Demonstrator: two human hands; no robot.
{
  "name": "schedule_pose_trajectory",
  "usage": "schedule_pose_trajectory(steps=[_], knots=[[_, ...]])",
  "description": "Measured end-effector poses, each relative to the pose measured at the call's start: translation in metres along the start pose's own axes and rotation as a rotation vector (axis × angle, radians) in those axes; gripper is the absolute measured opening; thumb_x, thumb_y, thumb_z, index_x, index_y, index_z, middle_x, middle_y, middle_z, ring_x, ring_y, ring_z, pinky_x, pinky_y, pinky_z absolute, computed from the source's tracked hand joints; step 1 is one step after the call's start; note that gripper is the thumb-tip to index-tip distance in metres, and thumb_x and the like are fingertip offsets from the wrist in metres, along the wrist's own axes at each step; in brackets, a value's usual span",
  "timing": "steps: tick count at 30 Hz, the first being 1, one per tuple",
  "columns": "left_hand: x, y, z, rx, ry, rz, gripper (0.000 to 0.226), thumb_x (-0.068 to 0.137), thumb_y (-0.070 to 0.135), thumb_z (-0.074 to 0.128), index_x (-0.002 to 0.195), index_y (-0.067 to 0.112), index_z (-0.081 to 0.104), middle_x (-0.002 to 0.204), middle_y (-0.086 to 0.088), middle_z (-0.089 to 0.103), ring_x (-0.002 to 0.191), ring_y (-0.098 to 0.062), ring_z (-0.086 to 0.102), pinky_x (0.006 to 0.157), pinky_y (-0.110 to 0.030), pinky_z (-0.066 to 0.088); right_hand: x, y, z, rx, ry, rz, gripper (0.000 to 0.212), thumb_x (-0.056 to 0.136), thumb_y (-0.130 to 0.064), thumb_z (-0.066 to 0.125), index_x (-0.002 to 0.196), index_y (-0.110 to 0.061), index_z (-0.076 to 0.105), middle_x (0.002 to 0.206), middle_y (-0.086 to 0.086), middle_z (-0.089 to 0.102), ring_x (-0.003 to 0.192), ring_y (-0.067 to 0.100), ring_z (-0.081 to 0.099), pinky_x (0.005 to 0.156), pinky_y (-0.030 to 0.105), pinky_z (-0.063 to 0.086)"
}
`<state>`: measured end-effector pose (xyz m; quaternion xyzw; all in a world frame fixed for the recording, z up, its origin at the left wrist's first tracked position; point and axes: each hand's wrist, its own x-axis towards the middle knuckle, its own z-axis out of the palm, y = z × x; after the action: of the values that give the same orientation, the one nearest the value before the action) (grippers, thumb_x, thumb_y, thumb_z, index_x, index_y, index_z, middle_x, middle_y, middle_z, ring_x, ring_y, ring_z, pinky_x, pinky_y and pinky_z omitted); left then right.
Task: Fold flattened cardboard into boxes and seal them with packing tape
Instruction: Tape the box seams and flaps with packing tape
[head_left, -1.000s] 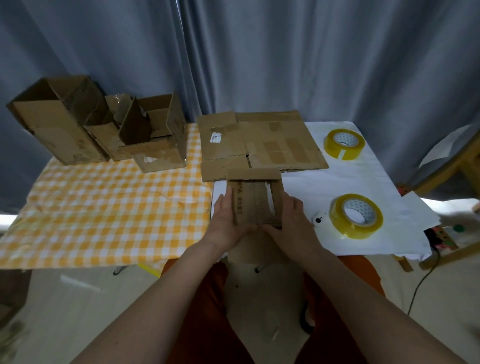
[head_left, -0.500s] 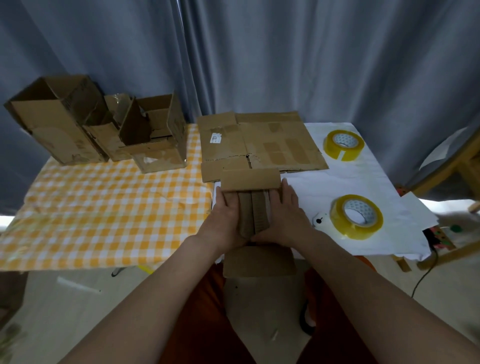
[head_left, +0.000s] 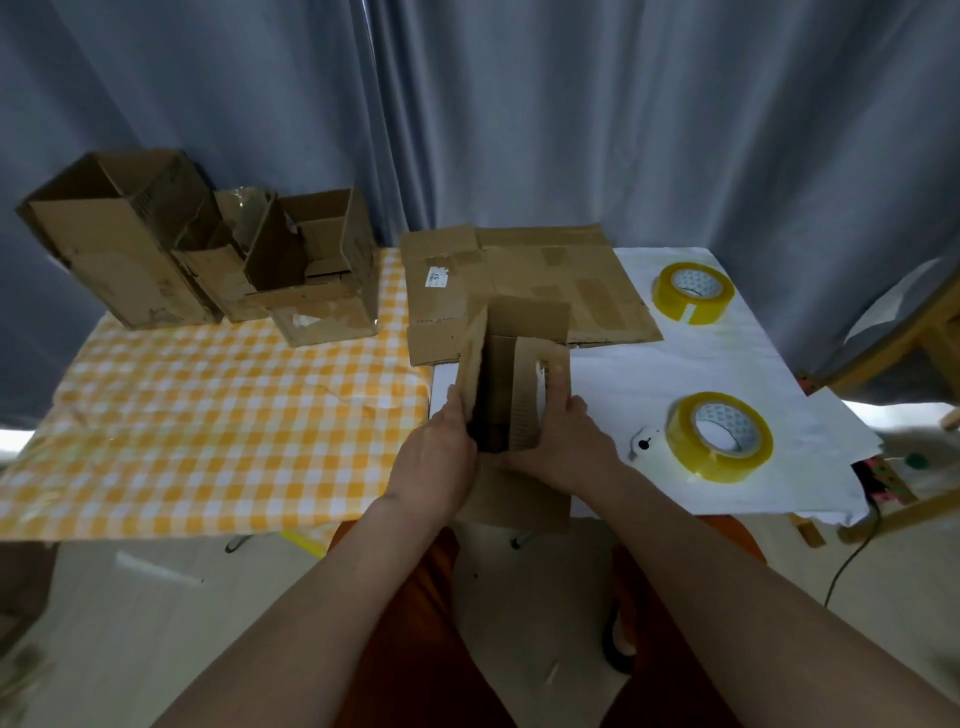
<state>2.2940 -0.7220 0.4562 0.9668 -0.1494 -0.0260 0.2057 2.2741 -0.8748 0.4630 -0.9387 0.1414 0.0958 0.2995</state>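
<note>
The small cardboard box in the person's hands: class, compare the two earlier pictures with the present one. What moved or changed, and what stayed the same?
The small box went from pressed nearly flat to opened up: its side walls now stand apart with a dark gap between them. The left hand and right hand held its sides throughout. The flat cardboard, both tape rolls and the folded boxes stayed put.

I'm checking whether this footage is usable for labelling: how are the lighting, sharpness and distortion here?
Head view: dim, even light, no harsh glare; wide-angle bending curves the table edge; the box and both tape rolls read clearly, slightly soft; corners near the floor smear.
</note>
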Motion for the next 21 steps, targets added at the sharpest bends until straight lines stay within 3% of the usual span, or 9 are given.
schedule_pose_trajectory(steps=[2, 4, 6, 8, 10, 12, 15, 18, 21], knots=[[-0.003, -0.004, 0.002, -0.115, 0.119, -0.052, 0.045, 0.101, 0.014, 0.041, 0.144, 0.006, 0.034, 0.077, 0.0, 0.056, 0.061, -0.011, 0.051, 0.051, -0.016, 0.036, -0.001, -0.002, 0.001, -0.049, 0.039, 0.008, 0.123, 0.067, -0.065, 0.071, 0.147, -0.026, -0.015, 0.134, 0.013, 0.04, 0.115, 0.03, 0.051, 0.089, 0.041, 0.045], [-0.005, -0.004, 0.004, -0.237, 0.242, -0.143, 0.022, 0.1, 0.012, 0.044, 0.113, 0.0, 0.057, 0.064, 0.005, 0.046, 0.052, -0.006, 0.043, 0.046, -0.013, 0.036, -0.003, -0.003, 0.002, -0.107, 0.062, 0.025, 0.117, 0.072, -0.062, 0.068, 0.148, -0.024, -0.014, 0.131, 0.013, 0.043, 0.111, 0.029, 0.054, 0.084, 0.037, 0.046], [-0.006, -0.005, 0.006, -0.312, 0.282, -0.248, 0.026, 0.1, 0.015, 0.047, 0.078, 0.004, 0.055, 0.06, 0.005, 0.04, 0.052, -0.007, 0.039, 0.049, -0.012, 0.037, -0.008, -0.004, 0.001, -0.111, 0.075, 0.033, 0.108, 0.079, -0.055, 0.063, 0.149, -0.021, -0.012, 0.127, 0.013, 0.045, 0.106, 0.027, 0.056, 0.08, 0.034, 0.046], [-0.009, -0.006, 0.009, -0.392, 0.282, -0.305, 0.039, 0.1, 0.017, 0.048, 0.062, 0.014, 0.044, 0.058, 0.002, 0.042, 0.053, -0.012, 0.041, 0.048, -0.015, 0.035, -0.013, -0.004, -0.002, -0.031, 0.107, 0.021, 0.087, 0.088, -0.045, 0.053, 0.15, -0.018, -0.002, 0.107, 0.006, 0.053, 0.09, 0.019, 0.058, 0.071, 0.028, 0.047], [-0.012, -0.006, 0.006, -0.437, 0.317, -0.313, 0.044, 0.1, 0.016, 0.049, 0.058, 0.018, 0.039, 0.056, 0.001, 0.042, 0.051, -0.011, 0.039, 0.049, -0.015, 0.035, -0.02, -0.003, -0.006, 0.097, 0.165, -0.002, 0.056, 0.096, -0.033, 0.043, 0.144, -0.013, 0.023, 0.087, 0.0, 0.053, 0.073, 0.01, 0.052, 0.061, 0.024, 0.041], [-0.013, -0.009, -0.001, -0.463, 0.351, -0.276, 0.046, 0.099, 0.015, 0.05, 0.056, 0.02, 0.036, 0.054, 0.002, 0.04, 0.05, -0.009, 0.038, 0.05, -0.014, 0.035, -0.026, -0.003, -0.008, 0.144, 0.257, -0.054, 0.036, 0.099, -0.026, 0.04, 0.133, -0.012, 0.041, 0.093, 0.004, 0.06, 0.071, 0.009, 0.049, 0.065, 0.023, 0.04], [-0.008, -0.018, -0.021, -0.483, 0.344, -0.218, 0.045, 0.099, 0.016, 0.051, 0.056, 0.022, 0.039, 0.053, 0.003, 0.042, 0.051, -0.01, 0.039, 0.049, -0.015, 0.033, -0.027, -0.018, -0.013, 0.149, 0.265, -0.109, 0.032, 0.102, -0.026, 0.036, 0.13, -0.015, 0.046, 0.099, 0.006, 0.061, 0.071, 0.008, 0.046, 0.066, 0.023, 0.038], [-0.003, -0.041, -0.053, -0.5, 0.332, -0.24, 0.044, 0.099, 0.018, 0.051, 0.056, 0.021, 0.041, 0.055, 0.003, 0.042, 0.054, -0.011, 0.04, 0.047, -0.018, 0.029, -0.019, -0.052, -0.013, 0.191, 0.196, -0.159, 0.012, 0.102, -0.028, 0.034, 0.107, -0.023, 0.044, 0.078, 0.0, 0.055, 0.063, 0.006, 0.047, 0.053, 0.019, 0.035], [-0.004, -0.091, -0.085, -0.587, 0.287, -0.344, 0.041, 0.097, 0.019, 0.054, 0.056, 0.019, 0.05, 0.056, 0.0, 0.048, 0.056, -0.015, 0.047, 0.05, -0.024, 0.031, -0.009, -0.097, 0.003, 0.238, 0.1, -0.213, 0.007, 0.102, -0.025, 0.033, 0.102, -0.02, 0.038, 0.068, 0.001, 0.048, 0.06, 0.012, 0.048, 0.052, 0.023, 0.036]])
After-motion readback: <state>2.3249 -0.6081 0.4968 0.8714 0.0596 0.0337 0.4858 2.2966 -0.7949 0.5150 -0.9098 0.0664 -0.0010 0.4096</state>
